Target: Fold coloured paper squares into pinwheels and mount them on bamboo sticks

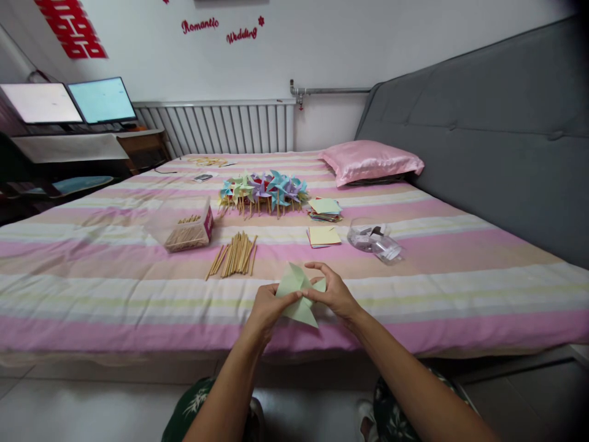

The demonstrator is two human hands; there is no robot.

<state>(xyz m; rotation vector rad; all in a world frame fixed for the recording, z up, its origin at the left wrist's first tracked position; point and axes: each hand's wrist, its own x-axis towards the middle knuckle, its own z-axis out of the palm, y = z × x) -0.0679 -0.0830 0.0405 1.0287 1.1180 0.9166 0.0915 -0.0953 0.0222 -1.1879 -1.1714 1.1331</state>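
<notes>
Over the near edge of the bed, both hands hold one pale green paper pinwheel [294,285], its blades partly folded in toward the centre. My left hand [267,308] grips its left side, thumb pressed near the middle. From the right, my right hand [335,294] pinches the paper, its thumb meeting the left thumb at the centre. Fingers behind the paper are hidden. Beyond the hands lie a bundle of wooden sticks [238,253] and a small stack of yellow paper squares [323,236]. Finished paper pinwheels [267,187] in blue, green and purple stand clustered farther back.
A clear plastic box [188,233] of sticks lies at the left. Two clear tubs [386,248] with small pieces sit at the right, near another paper stack [325,209]. A pink pillow [370,161] rests by the grey headboard [483,116]. Striped bedding [115,294] covers the bed.
</notes>
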